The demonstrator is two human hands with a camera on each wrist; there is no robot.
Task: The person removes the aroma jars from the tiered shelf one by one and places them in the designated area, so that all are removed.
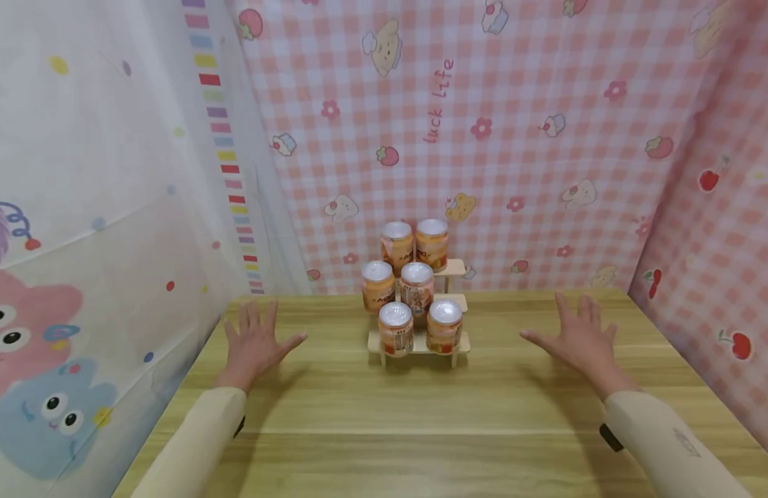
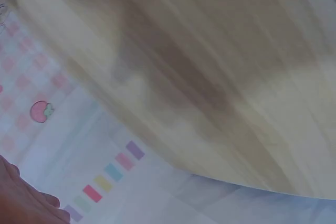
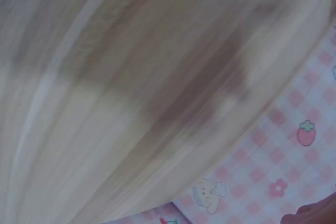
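Both hands are over the wooden table with fingers spread, and neither holds anything. My left hand (image 1: 253, 346) is at the left, its thumb toward the middle; at the right is my right hand (image 1: 580, 342), thumb also inward. Between them stands a small three-tier wooden rack (image 1: 420, 344) bearing several orange cans with silver lids, two on each step. A front left can (image 1: 396, 330) and a front right can (image 1: 444, 328) are on the lowest step. Part of the left hand (image 2: 26, 198) and a bit of the right hand (image 3: 315, 212) show in the wrist views' lower corners.
The wood-grain table (image 1: 384, 415) reaches back to a pink checked cloth (image 1: 483, 166) printed with cartoons. A white cartoon-printed sheet (image 1: 110, 166) hangs along the left side, and checked cloth (image 1: 726, 228) along the right. Hand shadows fall on the tabletop.
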